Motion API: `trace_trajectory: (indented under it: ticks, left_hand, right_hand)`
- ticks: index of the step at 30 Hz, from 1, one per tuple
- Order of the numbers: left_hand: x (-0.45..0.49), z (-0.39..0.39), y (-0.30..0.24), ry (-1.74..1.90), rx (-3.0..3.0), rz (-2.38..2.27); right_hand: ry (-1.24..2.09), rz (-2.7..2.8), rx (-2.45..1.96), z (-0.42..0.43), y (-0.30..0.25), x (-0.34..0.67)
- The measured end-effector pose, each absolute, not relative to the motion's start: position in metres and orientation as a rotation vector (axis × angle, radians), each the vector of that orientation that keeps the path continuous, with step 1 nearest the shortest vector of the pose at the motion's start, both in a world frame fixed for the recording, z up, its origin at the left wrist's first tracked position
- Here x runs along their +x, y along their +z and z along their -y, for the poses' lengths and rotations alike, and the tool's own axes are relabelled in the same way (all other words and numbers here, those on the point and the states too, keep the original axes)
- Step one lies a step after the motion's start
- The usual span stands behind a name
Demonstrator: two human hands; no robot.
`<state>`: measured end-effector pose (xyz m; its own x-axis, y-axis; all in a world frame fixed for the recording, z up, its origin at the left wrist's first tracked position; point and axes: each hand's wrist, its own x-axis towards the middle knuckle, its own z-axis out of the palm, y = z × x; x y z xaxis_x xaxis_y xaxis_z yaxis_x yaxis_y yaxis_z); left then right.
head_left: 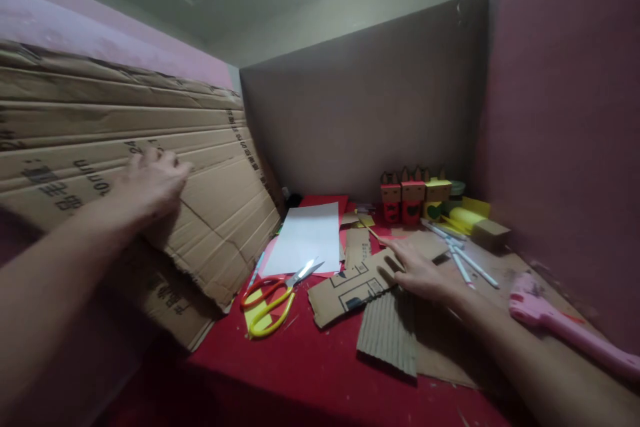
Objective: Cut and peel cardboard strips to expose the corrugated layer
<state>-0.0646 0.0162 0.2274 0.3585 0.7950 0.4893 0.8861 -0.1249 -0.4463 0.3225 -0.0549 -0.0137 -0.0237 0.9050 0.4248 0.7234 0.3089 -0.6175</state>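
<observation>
My left hand (157, 180) is closed with bent fingers against the large cardboard sheet (215, 200), which stands tilted at the left; the fingertips are hidden. My right hand (417, 270) reaches over the cardboard scraps on the red table. From its fingers a thin pencil-like stick (367, 225) points up and left. Below those fingers lies a printed cardboard strip (345, 290), and a corrugated cardboard piece (387, 333) is nearer me. Between my hands, red-and-yellow-handled scissors (280, 300) lie with blades apart, touching a white paper sheet (310, 237).
Several red and yellow cardboard figures (413, 200) stand at the back right. White markers (463, 257) lie scattered beside a yellow roll (467, 217). A pink glue gun (560, 320) rests at the right, by the wall. Red cloth (300, 373) covers the table.
</observation>
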Motion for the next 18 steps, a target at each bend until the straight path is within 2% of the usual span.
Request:
trace_trajectory:
  ticks: [6,11,15,18]
  left_hand:
    - [-0.033,-0.015,0.188,-0.166,-2.12,1.449]
    - [0.019,-0.027,0.114,-0.083,-2.569,1.349]
    - [0.074,-0.013,0.05,-0.05,-2.887,1.115]
    - [0.099,-0.004,0.027,-0.066,-2.985,1.003]
  right_hand:
    - [0.29,2.266,-1.529,0.053,-0.005,0.305]
    - [0.287,2.329,-1.476,0.054,-0.008,0.3]
    - [0.016,2.304,-1.389,0.055,-0.019,0.301]
    - [-0.274,2.264,-1.324,0.05,-0.024,0.305]
